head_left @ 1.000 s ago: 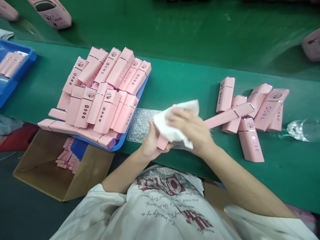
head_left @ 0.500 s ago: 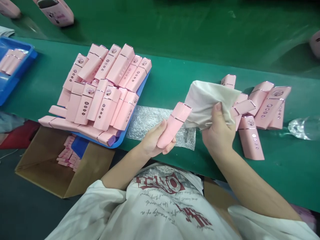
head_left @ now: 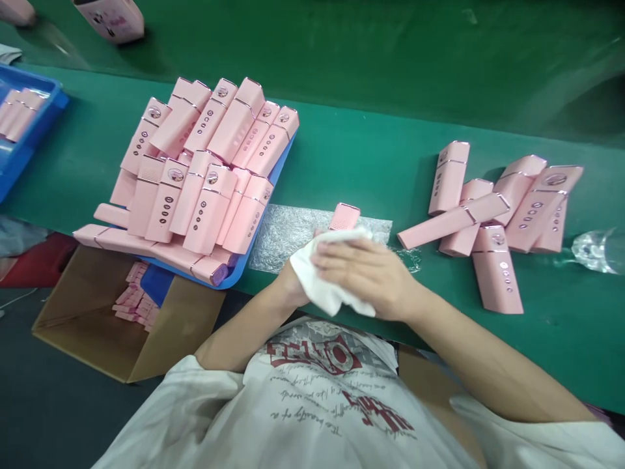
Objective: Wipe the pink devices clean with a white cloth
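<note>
1. Pink device: located between my two hands, above the bubble wrap; its perforated end protrudes on the far side. The cloth and my right hand cover the rest.
2. Left hand: grips the pink device from beneath; the cloth hides most of the fingers.
3. Right hand: holds the white cloth against the device, fingers laid side by side; the thumb is hidden.
4. Near left: cardboard box, with small pink pieces inside.
5. Left of my hands: blue tray, heaped with pink units and overlapping one end of the bubble wrap.
6. Right of my hands, apart from them: loose pile of similar units, some crossed over others; clear plastic lies farther right.
7. Far left: second blue tray.
</note>
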The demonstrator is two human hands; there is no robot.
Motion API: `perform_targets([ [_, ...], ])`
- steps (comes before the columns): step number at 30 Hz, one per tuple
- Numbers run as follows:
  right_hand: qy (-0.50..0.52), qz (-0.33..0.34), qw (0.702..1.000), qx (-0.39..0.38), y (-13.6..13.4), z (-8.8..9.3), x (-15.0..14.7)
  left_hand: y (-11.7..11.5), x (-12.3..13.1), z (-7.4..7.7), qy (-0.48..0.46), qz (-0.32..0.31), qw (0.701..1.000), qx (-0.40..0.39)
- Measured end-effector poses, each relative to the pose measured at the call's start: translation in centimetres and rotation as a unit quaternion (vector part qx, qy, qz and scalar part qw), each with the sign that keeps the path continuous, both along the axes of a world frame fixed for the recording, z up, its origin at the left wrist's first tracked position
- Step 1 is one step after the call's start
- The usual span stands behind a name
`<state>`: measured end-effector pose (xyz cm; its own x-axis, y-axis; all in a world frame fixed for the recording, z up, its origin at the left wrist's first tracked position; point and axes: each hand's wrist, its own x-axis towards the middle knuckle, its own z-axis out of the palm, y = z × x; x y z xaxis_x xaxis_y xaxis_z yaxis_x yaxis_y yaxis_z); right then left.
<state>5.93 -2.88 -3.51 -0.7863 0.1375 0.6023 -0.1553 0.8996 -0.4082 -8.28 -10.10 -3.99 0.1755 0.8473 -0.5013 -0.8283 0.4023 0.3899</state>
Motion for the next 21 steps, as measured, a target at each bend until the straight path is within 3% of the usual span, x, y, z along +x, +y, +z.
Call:
perform_targets([
  [2, 0.039, -0.104, 0.992, -0.067, 0.9, 0.2, 0.4, -0.1, -0.3, 0.2, -0.001, -0.038, 0.998, 0.055],
  [3, 0.07, -0.181, 0.973, -0.124, 1.4, 0.2, 0.6, -0.2, -0.4, 0.4, -0.001, -0.064, 0.994, 0.088],
  [5, 0.151, -0.305, 0.904, -0.257, 2.1, 0.1, 0.9, -0.3, -0.6, 0.8, -0.008, -0.117, 0.985, 0.129],
  [7, 0.219, -0.36, 0.834, -0.357, 2.4, -0.2, 0.9, -0.2, -0.8, 1.1, -0.017, -0.12, 0.986, 0.113],
  [9, 0.234, -0.361, 0.808, -0.403, 2.4, -0.6, 0.8, -0.1, -0.8, 1.2, -0.017, -0.09, 0.993, 0.068],
  [12, 0.21, -0.347, 0.818, -0.408, 1.9, -0.8, 0.8, 0.0, -0.9, 1.1, -0.011, -0.061, 0.997, 0.049],
  [16, 0.169, -0.32, 0.874, -0.324, 1.0, -0.2, 1.0, 0.1, -0.9, 0.9, -0.017, -0.068, 0.996, 0.061],
  [19, 0.125, -0.229, 0.935, -0.24, 0.1, 0.2, 0.7, 0.1, -0.8, 0.9, -0.03, -0.059, 0.996, 0.055],
  [21, 0.081, -0.131, 0.97, -0.19, -0.5, 0.1, 0.3, 0.1, -0.7, 1.1, -0.028, -0.039, 0.999, 0.022],
])
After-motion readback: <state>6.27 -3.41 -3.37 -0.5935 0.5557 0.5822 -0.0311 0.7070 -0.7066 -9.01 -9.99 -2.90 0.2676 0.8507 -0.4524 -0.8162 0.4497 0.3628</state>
